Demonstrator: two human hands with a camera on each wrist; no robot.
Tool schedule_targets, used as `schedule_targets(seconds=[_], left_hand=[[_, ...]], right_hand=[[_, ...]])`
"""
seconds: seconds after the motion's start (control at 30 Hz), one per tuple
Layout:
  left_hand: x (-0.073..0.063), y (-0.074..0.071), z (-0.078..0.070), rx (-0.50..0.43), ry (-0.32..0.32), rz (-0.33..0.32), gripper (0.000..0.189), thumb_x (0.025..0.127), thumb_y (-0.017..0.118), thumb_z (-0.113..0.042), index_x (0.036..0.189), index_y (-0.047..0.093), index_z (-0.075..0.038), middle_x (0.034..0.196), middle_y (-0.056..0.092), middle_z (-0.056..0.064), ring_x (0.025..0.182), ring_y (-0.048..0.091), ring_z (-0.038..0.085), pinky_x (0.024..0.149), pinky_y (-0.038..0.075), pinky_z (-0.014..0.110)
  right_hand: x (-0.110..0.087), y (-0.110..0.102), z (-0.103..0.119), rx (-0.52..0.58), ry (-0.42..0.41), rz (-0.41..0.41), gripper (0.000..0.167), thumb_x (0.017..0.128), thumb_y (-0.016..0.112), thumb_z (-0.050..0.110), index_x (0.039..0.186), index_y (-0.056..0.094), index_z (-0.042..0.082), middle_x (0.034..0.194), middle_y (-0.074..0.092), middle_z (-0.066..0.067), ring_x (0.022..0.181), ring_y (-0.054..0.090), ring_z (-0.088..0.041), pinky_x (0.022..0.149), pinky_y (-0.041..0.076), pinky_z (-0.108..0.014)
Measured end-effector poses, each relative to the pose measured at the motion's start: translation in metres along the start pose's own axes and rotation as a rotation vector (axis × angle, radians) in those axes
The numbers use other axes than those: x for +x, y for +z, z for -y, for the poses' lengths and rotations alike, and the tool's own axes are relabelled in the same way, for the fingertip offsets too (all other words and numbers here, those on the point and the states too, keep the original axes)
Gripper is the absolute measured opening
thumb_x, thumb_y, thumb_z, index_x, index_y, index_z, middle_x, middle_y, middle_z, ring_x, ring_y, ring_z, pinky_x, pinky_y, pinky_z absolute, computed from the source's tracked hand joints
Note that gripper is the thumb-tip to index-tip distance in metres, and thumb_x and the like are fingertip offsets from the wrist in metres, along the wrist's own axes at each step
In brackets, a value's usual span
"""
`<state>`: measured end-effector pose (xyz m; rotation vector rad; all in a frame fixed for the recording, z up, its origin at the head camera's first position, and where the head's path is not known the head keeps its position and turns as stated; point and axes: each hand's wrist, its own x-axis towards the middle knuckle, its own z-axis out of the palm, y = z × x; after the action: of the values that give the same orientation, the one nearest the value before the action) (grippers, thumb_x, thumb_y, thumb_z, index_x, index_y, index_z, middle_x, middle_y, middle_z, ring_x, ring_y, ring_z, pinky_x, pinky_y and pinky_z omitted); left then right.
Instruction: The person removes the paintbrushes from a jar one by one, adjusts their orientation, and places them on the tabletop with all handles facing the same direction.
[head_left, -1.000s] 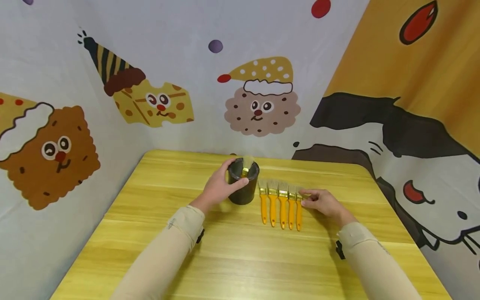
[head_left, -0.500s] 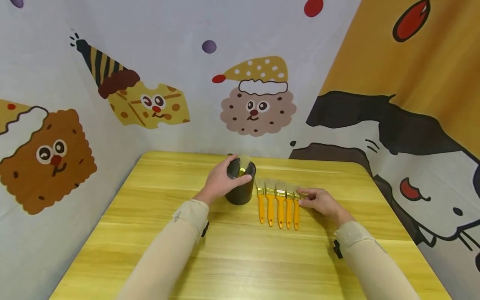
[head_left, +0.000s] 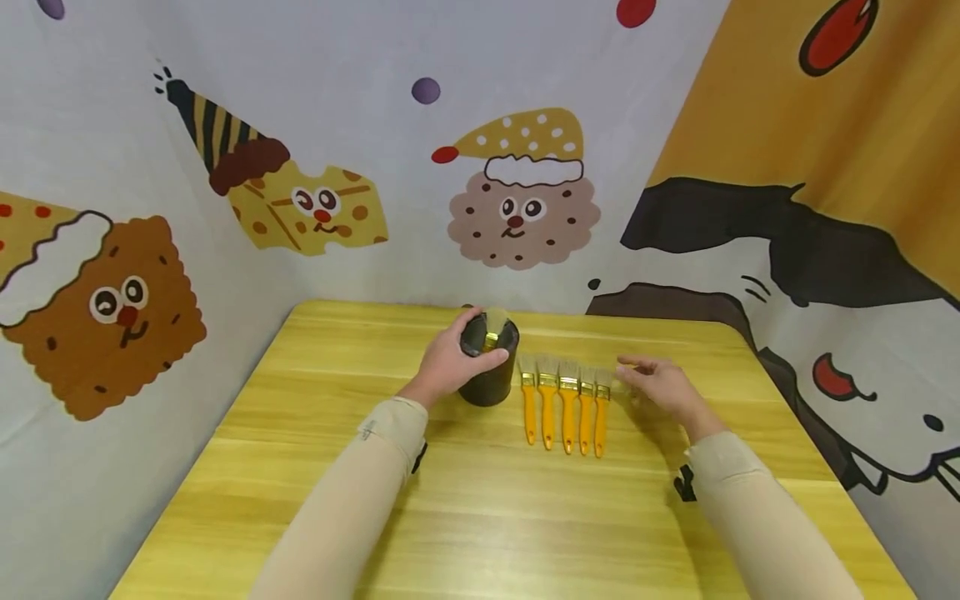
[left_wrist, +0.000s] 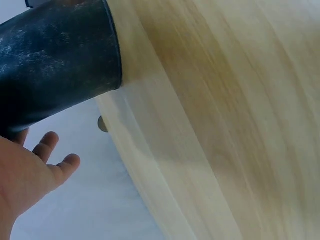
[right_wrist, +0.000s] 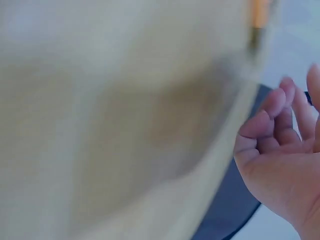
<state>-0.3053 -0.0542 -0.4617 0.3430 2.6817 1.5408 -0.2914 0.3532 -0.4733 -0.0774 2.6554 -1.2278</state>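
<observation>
My left hand (head_left: 452, 360) holds a black cylindrical cup (head_left: 489, 387) near its rim, thumb across the front. In the left wrist view the cup (left_wrist: 55, 60) looks scuffed, and some fingers stick out past it. A paintbrush (head_left: 492, 337) stands in the cup, bristles up, its handle hidden inside. Several paintbrushes (head_left: 568, 408) with orange handles lie side by side right of the cup, bristles away from me. My right hand (head_left: 663, 387) hovers just right of the last brush with fingers loosely bent, holding nothing. The right wrist view shows this hand (right_wrist: 280, 150) apart from a blurred brush handle (right_wrist: 259, 15).
The wooden table (head_left: 510, 517) has its far edge close behind the cup. A cloth backdrop (head_left: 360, 100) printed with cartoon figures hangs behind and along both sides.
My right hand has drawn away to the right from the rightmost paintbrush, which it was touching. The left hand stays on the cup. The brushes lie as before.
</observation>
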Motion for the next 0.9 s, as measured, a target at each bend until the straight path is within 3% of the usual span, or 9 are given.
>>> schedule_targets(seconds=[0.1,0.2,0.33,0.47,0.53,0.67,0.9], left_hand=[[0.000,-0.001,-0.001,-0.015,-0.010,-0.013,0.098,0.080,0.080,-0.078,0.162,0.034,-0.053,0.166,0.046,0.001,0.147,0.052,0.035,0.111,0.052,0.061],[0.000,-0.002,-0.003,-0.024,-0.012,-0.008,0.099,0.081,0.081,-0.075,0.164,0.034,-0.047,0.165,0.048,0.002,0.146,0.053,0.034,0.111,0.053,0.060],[0.000,-0.001,-0.005,-0.014,-0.012,0.000,0.099,0.082,0.080,-0.075,0.164,0.034,-0.047,0.165,0.048,0.002,0.146,0.054,0.032,0.112,0.053,0.057],[0.000,0.000,-0.004,-0.013,-0.017,-0.004,0.098,0.082,0.080,-0.076,0.163,0.034,-0.049,0.161,0.052,0.002,0.139,0.059,0.030,0.109,0.055,0.054],[0.000,0.000,-0.004,-0.018,-0.018,-0.005,0.096,0.082,0.080,-0.075,0.163,0.033,-0.049,0.158,0.054,0.002,0.134,0.062,0.029,0.106,0.057,0.053],[0.000,0.001,-0.004,-0.025,-0.004,-0.002,0.096,0.084,0.079,-0.074,0.164,0.033,-0.048,0.153,0.058,0.003,0.126,0.066,0.027,0.101,0.060,0.051],[0.000,0.001,-0.003,-0.026,0.004,-0.006,0.098,0.084,0.079,-0.073,0.166,0.032,-0.044,0.153,0.058,0.006,0.123,0.067,0.028,0.098,0.060,0.050]], right_hand=[[0.015,-0.004,0.032,0.040,-0.016,-0.018,0.079,0.106,0.054,0.065,0.164,0.045,0.011,0.153,0.057,-0.024,0.137,0.057,-0.042,0.115,0.047,-0.062],[0.031,0.003,0.072,0.096,-0.061,0.015,0.081,0.105,0.055,0.066,0.164,0.043,0.011,0.155,0.055,-0.022,0.140,0.054,-0.043,0.121,0.040,-0.065],[0.048,0.027,0.120,0.078,-0.152,0.104,0.080,0.104,0.059,0.064,0.164,0.043,0.014,0.161,0.051,-0.018,0.145,0.051,-0.041,0.123,0.040,-0.064],[0.057,0.056,0.155,0.029,-0.210,0.180,0.081,0.102,0.067,0.060,0.165,0.042,0.016,0.164,0.049,-0.017,0.151,0.047,-0.041,0.122,0.041,-0.064],[0.058,0.068,0.166,0.020,-0.206,0.198,0.084,0.100,0.071,0.057,0.166,0.041,0.015,0.165,0.048,-0.016,0.153,0.045,-0.041,0.123,0.040,-0.063],[0.060,0.083,0.175,0.017,-0.182,0.157,0.079,0.098,0.077,0.051,0.160,0.050,0.011,0.163,0.050,-0.016,0.149,0.048,-0.039,0.122,0.043,-0.060],[0.062,0.098,0.180,0.038,-0.175,-0.001,0.063,0.099,0.079,0.038,0.151,0.062,0.009,0.157,0.058,-0.015,0.141,0.059,-0.037,0.114,0.052,-0.056]])
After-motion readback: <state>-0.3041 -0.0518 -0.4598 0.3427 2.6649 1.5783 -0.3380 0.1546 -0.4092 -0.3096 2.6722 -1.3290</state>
